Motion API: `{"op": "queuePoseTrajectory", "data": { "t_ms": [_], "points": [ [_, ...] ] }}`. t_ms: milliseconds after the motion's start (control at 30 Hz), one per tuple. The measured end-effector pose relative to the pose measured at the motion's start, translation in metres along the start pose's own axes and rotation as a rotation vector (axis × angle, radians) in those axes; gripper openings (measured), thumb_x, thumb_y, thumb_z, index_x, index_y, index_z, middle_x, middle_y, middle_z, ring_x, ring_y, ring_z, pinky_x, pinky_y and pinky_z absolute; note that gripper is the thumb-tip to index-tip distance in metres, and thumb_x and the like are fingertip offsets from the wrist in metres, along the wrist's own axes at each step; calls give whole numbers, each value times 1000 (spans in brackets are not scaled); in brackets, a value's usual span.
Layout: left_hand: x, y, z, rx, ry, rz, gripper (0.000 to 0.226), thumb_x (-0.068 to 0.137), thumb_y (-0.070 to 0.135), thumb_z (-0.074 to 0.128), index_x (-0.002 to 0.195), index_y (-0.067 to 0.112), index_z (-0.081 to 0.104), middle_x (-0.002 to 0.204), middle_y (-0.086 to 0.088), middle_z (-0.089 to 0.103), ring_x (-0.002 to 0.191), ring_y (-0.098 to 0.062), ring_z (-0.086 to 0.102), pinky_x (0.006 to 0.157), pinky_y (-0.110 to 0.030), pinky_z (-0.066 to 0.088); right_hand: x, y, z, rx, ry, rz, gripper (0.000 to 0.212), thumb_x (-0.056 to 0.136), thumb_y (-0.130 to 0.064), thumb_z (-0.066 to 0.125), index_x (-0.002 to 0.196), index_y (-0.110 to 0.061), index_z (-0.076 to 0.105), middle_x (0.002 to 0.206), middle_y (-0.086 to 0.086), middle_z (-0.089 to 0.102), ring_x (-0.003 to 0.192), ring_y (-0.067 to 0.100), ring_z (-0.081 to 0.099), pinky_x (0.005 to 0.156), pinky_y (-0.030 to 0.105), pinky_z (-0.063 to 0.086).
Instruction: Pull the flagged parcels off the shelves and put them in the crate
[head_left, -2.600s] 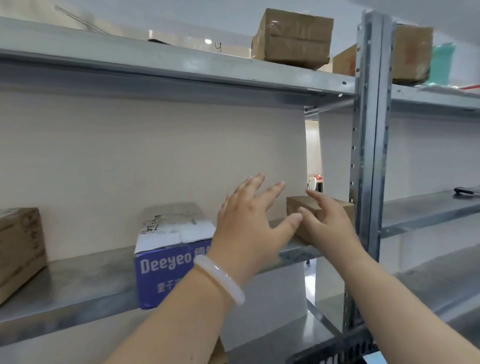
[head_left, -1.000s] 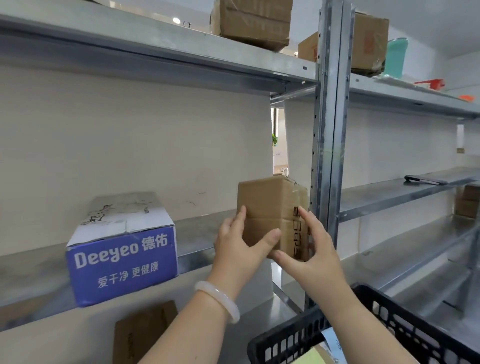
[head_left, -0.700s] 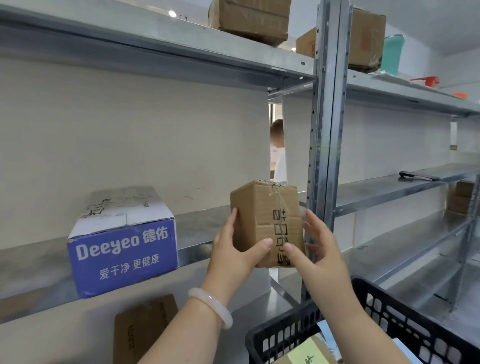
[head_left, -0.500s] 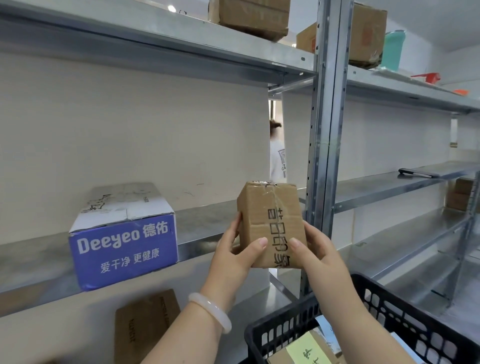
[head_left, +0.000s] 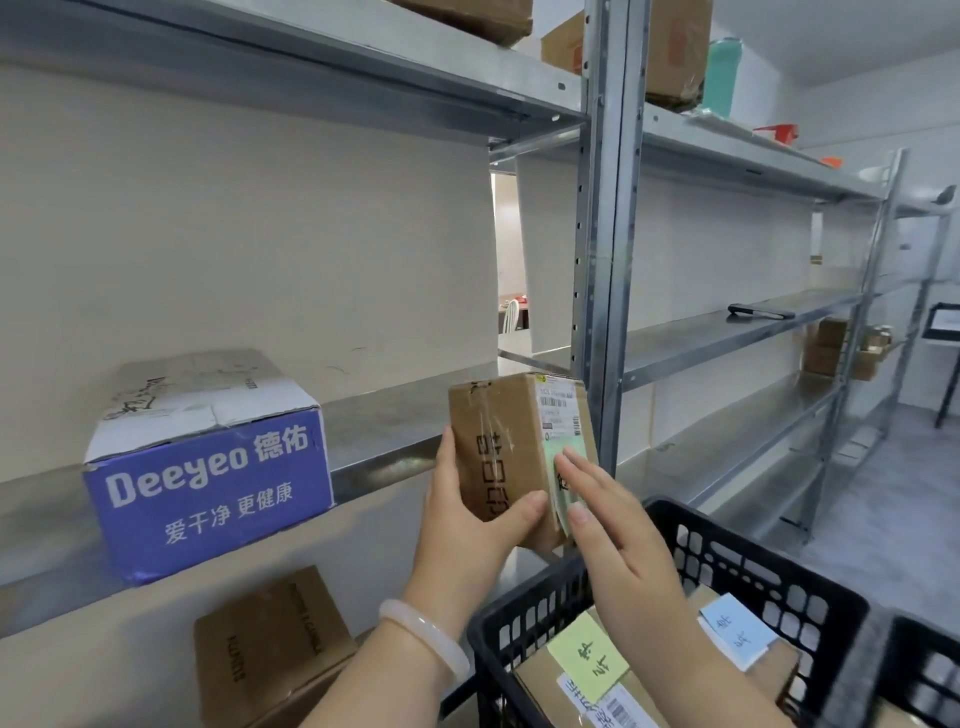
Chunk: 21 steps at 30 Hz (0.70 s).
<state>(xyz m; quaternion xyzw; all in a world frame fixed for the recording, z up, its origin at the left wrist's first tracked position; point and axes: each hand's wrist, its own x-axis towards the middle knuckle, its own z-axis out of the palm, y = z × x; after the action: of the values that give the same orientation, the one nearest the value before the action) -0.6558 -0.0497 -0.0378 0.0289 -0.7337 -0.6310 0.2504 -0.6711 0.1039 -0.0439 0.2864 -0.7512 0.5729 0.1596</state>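
Observation:
A small brown cardboard parcel (head_left: 506, 447) with black printed characters, a white shipping label and a pale green note on its right face is held upright in front of the middle shelf. My left hand (head_left: 470, 525) grips its left side and bottom, thumb across the front. My right hand (head_left: 605, 519) lies flat with fingers extended against the green note on the right face. Below and to the right is the black plastic crate (head_left: 748, 566), holding parcels with a yellow note (head_left: 587, 662) and a blue note (head_left: 732, 629).
A blue and white Deeyeo box (head_left: 208, 457) stands on the middle metal shelf (head_left: 384, 415). A brown box (head_left: 265, 649) sits on the shelf below. A steel upright (head_left: 605, 234) rises just right of the parcel. More boxes rest on the top shelf and far right shelves.
The parcel came off the shelf into both hands and was turned, so its labelled face now shows. My right hand shifted from gripping to lying flat on the green note. The crate came further into view.

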Motion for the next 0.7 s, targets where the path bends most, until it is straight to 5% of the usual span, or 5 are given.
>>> {"op": "queuePoseTrajectory", "data": {
  "t_ms": [100,233,467,600,700],
  "points": [
    [-4,-6,5,-87,-86,-27,99,77,29,82,150,44,16,127,14,53,103,14,54,78,-12,49,-18,-6,-8,-65,47,55,38,95,-43,42,131,-51,46,137,-38,42,132,-17,29,107,17,27],
    [-20,-13,11,-240,-274,-109,118,44,67,88,142,62,22,141,7,52,125,-15,54,101,-45,50,-54,-26,0,-341,89,17,50,88,-55,35,136,-46,46,143,-37,36,138,-10,21,112,20,17],
    [-78,-16,11,-380,-642,-182,105,57,51,87,144,55,29,138,6,56,123,-19,59,102,-47,49,-149,-59,-10,-353,496,230,49,95,-20,56,134,-47,46,144,-30,34,133,-16,24,88,-2,33],
    [-141,-10,27,-442,-860,-242,95,58,48,85,139,50,36,127,0,64,113,-20,66,96,-48,53,-221,-85,-24,-359,672,391,61,91,-13,61,136,-51,44,138,-26,45,127,-8,41,94,12,42],
    [-199,5,44,-458,-1007,-254,76,70,43,84,134,45,44,124,1,66,109,-13,67,90,-33,56,-283,-118,-31,-418,809,505,59,91,-14,63,135,-49,46,136,-31,44,125,-10,41,106,28,42]
  ]
}}
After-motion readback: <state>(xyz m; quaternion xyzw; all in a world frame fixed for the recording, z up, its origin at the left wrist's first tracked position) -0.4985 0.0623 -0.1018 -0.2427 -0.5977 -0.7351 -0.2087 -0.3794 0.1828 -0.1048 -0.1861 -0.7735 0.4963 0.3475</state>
